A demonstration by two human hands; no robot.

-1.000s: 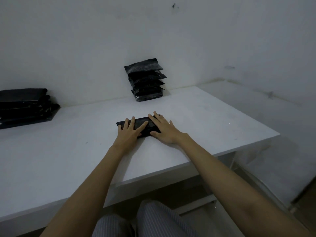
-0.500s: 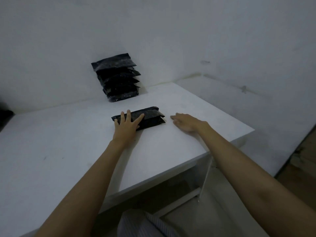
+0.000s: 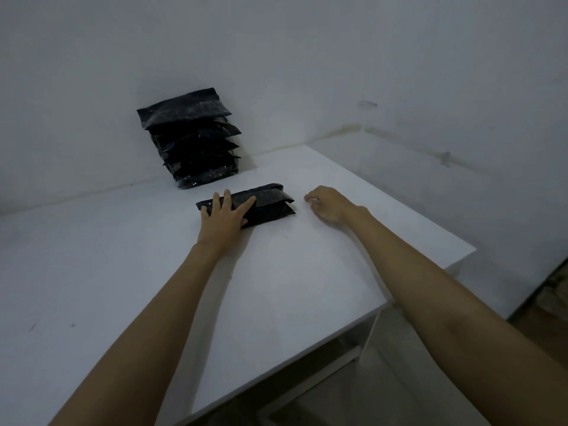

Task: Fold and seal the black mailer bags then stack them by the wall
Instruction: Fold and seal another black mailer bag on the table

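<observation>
**Folded mailer held flat, left hand only**

Folded black mailer bag (image 3: 264, 202) lay on the white table (image 3: 292, 281), in front of the stack of sealed bags (image 3: 196, 142) leaning against the wall (image 3: 92, 87). Left hand (image 3: 223, 216) pressed on the bag's left end, fingers spread and straight. Right hand (image 3: 329, 203) rested on the table just right of the bag, apart from it, fingers loosely curled, holding nothing.

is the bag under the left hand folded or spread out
Folded: the bag lies as a compact doubled bundle, two layers showing at its right end, left hand flat on it.
</observation>
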